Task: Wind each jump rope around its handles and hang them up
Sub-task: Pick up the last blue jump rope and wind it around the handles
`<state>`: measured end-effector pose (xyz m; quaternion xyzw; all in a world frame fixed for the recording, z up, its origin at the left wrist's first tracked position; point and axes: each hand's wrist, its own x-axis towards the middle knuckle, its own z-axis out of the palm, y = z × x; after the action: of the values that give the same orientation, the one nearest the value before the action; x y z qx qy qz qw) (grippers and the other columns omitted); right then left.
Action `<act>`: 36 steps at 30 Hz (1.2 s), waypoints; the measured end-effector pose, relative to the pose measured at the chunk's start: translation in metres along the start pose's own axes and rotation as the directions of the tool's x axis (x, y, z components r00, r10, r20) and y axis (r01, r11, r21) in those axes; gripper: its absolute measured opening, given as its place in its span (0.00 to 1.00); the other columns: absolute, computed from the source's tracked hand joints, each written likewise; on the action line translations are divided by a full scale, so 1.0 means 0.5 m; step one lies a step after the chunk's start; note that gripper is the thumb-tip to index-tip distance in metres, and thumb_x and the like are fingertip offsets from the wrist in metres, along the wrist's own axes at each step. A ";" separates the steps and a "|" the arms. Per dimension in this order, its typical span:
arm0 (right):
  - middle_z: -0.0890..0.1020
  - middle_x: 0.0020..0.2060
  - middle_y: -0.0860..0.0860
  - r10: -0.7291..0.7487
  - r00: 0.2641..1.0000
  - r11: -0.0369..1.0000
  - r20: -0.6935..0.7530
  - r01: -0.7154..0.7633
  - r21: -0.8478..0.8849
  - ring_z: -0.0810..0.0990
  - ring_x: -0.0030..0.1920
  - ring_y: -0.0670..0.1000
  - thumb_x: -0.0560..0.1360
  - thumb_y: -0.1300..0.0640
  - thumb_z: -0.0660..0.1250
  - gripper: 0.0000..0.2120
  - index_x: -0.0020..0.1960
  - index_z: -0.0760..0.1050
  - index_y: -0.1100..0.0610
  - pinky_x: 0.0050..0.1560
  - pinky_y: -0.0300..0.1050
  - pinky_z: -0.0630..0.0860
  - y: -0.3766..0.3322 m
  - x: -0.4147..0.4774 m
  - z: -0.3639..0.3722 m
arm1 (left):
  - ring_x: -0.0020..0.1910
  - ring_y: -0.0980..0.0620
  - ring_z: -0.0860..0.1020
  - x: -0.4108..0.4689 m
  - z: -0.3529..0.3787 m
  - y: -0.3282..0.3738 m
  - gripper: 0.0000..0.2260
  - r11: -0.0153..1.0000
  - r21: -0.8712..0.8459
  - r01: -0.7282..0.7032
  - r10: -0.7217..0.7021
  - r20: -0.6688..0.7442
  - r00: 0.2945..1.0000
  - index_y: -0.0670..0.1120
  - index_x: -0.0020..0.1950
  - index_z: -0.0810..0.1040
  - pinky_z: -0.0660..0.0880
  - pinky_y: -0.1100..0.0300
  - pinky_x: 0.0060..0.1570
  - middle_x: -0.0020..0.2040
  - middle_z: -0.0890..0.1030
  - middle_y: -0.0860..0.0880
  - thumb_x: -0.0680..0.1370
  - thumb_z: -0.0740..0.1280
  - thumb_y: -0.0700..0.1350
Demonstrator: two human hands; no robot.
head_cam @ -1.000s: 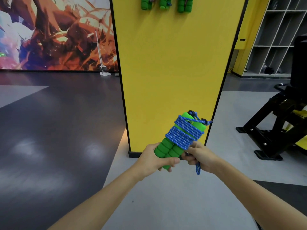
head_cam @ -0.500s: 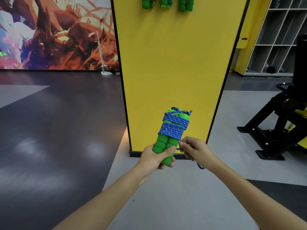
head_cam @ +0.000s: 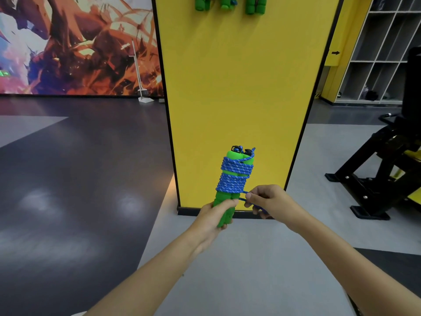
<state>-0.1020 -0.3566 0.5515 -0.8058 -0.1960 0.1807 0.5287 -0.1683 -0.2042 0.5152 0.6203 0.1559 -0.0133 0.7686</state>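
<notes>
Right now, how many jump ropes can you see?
4. One jump rope, nearly wound, sits in the left hand, its loose end pinched by the right hand. Three hang atop the yellow panel: left bundle, middle bundle, right bundle. The frame crops them; more may be hidden.

the handles (head_cam: 233,155) are bright green with black end caps; the rope (head_cam: 231,184) around them is blue, flecked with white. the pillar (head_cam: 234,87) is plain yellow, edged in black. at twelve o'clock the hung handles (head_cam: 251,5) are the same green. at ten o'clock the mural (head_cam: 75,49) swirls orange, red and purple. the floor (head_cam: 68,179) is dark grey at nine o'clock, pale grey at six. the machine (head_cam: 376,179) at three o'clock is black with yellow.
</notes>
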 end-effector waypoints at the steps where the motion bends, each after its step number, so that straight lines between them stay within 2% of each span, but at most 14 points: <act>1: 0.80 0.33 0.50 -0.015 1.000 1.000 -0.020 0.015 -0.008 0.77 0.29 0.42 0.78 0.57 0.64 0.09 0.43 0.77 0.62 0.31 0.36 0.74 0.000 -0.001 -0.001 | 0.33 0.53 0.71 -0.001 -0.001 0.005 0.13 0.994 -0.100 0.036 -0.034 0.026 0.999 0.45 0.49 0.77 0.65 0.63 0.32 0.38 0.74 0.48 0.72 0.70 0.52; 3: 0.79 0.33 0.50 -0.063 0.996 0.998 -0.067 0.061 -0.033 0.80 0.33 0.42 0.78 0.58 0.65 0.08 0.43 0.77 0.61 0.34 0.38 0.78 -0.001 -0.004 -0.001 | 0.32 0.52 0.68 0.000 -0.006 0.015 0.17 0.941 -0.322 0.101 -0.084 0.067 0.994 0.43 0.53 0.75 0.64 0.61 0.30 0.39 0.73 0.47 0.73 0.65 0.54; 5: 0.79 0.36 0.52 -0.120 0.988 0.990 -0.102 0.111 -0.084 0.81 0.37 0.44 0.78 0.57 0.65 0.07 0.43 0.76 0.60 0.37 0.41 0.81 -0.001 -0.007 0.004 | 0.32 0.52 0.67 0.002 -0.012 0.020 0.18 0.876 -0.464 0.129 -0.111 0.067 0.992 0.41 0.56 0.74 0.64 0.61 0.30 0.41 0.73 0.46 0.75 0.63 0.53; 8: 0.78 0.39 0.48 -0.248 0.953 0.951 -0.171 0.206 -0.233 0.78 0.41 0.42 0.77 0.56 0.65 0.05 0.43 0.76 0.56 0.40 0.31 0.76 -0.003 -0.017 0.021 | 0.34 0.52 0.69 0.003 -0.012 0.020 0.13 0.817 -0.563 0.125 -0.116 0.051 0.992 0.42 0.56 0.74 0.67 0.59 0.35 0.42 0.74 0.46 0.77 0.63 0.50; 11: 0.80 0.43 0.45 -0.347 0.906 0.932 -0.243 0.303 -0.199 0.78 0.46 0.37 0.76 0.57 0.66 0.04 0.46 0.79 0.56 0.40 0.25 0.70 -0.004 -0.023 0.040 | 0.38 0.49 0.73 -0.001 -0.014 0.018 0.13 0.815 -0.559 0.152 -0.105 0.114 0.988 0.42 0.55 0.73 0.73 0.55 0.42 0.43 0.74 0.45 0.73 0.68 0.47; 14: 0.80 0.36 0.47 -0.357 0.889 0.933 -0.287 0.356 -0.058 0.76 0.37 0.41 0.76 0.56 0.67 0.06 0.44 0.79 0.58 0.38 0.32 0.68 -0.006 -0.023 0.048 | 0.43 0.48 0.78 -0.008 -0.013 0.021 0.15 0.869 -0.474 0.141 -0.068 0.168 0.983 0.42 0.51 0.77 0.74 0.53 0.47 0.43 0.78 0.45 0.67 0.71 0.45; 16: 0.79 0.34 0.52 -0.369 0.883 0.919 -0.291 0.394 0.029 0.74 0.36 0.45 0.76 0.57 0.67 0.06 0.43 0.79 0.60 0.39 0.40 0.69 -0.007 -0.026 0.052 | 0.42 0.49 0.78 -0.016 -0.006 0.028 0.12 0.878 -0.464 0.120 -0.041 0.177 0.983 0.42 0.49 0.79 0.74 0.53 0.48 0.40 0.80 0.46 0.67 0.72 0.44; 18: 0.79 0.34 0.48 -0.389 0.886 0.898 -0.251 0.425 0.109 0.77 0.38 0.45 0.75 0.60 0.68 0.03 0.43 0.78 0.60 0.41 0.39 0.73 -0.003 -0.031 0.061 | 0.40 0.52 0.79 -0.018 0.004 0.037 0.12 0.872 -0.478 0.102 -0.018 0.176 0.984 0.42 0.48 0.79 0.74 0.55 0.49 0.40 0.82 0.47 0.67 0.72 0.44; 20: 0.79 0.37 0.45 -0.407 0.889 0.873 -0.208 0.446 0.199 0.79 0.43 0.48 0.72 0.61 0.71 0.04 0.44 0.76 0.59 0.47 0.43 0.77 0.007 -0.036 0.072 | 0.38 0.53 0.80 -0.018 0.011 0.045 0.12 0.859 -0.505 0.083 0.007 0.174 0.985 0.42 0.48 0.79 0.75 0.57 0.48 0.40 0.83 0.46 0.67 0.72 0.45; 23: 0.77 0.39 0.45 -0.411 0.883 0.840 -0.224 0.463 0.282 0.78 0.47 0.52 0.65 0.54 0.74 0.13 0.44 0.73 0.57 0.54 0.51 0.77 0.020 -0.040 0.083 | 0.35 0.52 0.81 -0.016 0.021 0.051 0.16 0.872 -0.488 0.033 0.042 0.143 0.989 0.40 0.49 0.78 0.79 0.60 0.39 0.38 0.81 0.46 0.66 0.73 0.47; 27: 0.75 0.40 0.44 -0.421 0.868 0.834 -0.262 0.484 0.265 0.76 0.47 0.48 0.60 0.52 0.77 0.20 0.44 0.71 0.58 0.57 0.47 0.77 0.025 -0.042 0.091 | 0.34 0.52 0.80 -0.013 0.035 0.040 0.23 0.848 -0.529 -0.023 0.051 0.039 0.998 0.37 0.54 0.76 0.77 0.62 0.32 0.39 0.79 0.45 0.66 0.73 0.50; 32: 0.74 0.38 0.45 -0.383 0.853 0.860 -0.355 0.469 0.200 0.76 0.42 0.49 0.61 0.49 0.75 0.13 0.38 0.71 0.48 0.50 0.47 0.79 0.030 -0.038 0.102 | 0.32 0.51 0.80 -0.019 0.054 0.034 0.22 0.774 -0.627 -0.086 0.105 -0.005 0.994 0.37 0.52 0.75 0.78 0.61 0.31 0.35 0.79 0.45 0.67 0.70 0.52; 34: 0.74 0.36 0.45 -0.368 0.845 0.867 -0.388 0.463 0.185 0.76 0.40 0.50 0.61 0.48 0.75 0.13 0.37 0.71 0.49 0.48 0.48 0.80 0.031 -0.039 0.108 | 0.31 0.51 0.80 -0.020 0.057 0.032 0.24 0.763 -0.636 -0.117 0.126 -0.031 0.992 0.36 0.56 0.73 0.78 0.61 0.30 0.34 0.79 0.45 0.67 0.69 0.52; 36: 0.74 0.35 0.45 -0.358 0.827 0.874 -0.433 0.460 0.155 0.76 0.39 0.51 0.61 0.49 0.76 0.13 0.36 0.71 0.51 0.44 0.45 0.80 0.031 -0.040 0.112 | 0.31 0.50 0.80 -0.020 0.058 0.028 0.28 0.772 -0.621 -0.135 0.130 -0.053 0.990 0.36 0.58 0.72 0.78 0.60 0.31 0.35 0.79 0.44 0.67 0.69 0.53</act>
<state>-0.1449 -0.3287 0.5180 -0.6898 -0.2312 -0.0787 0.6815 -0.1683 -0.2303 0.5364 0.3415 0.1103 0.0952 0.9285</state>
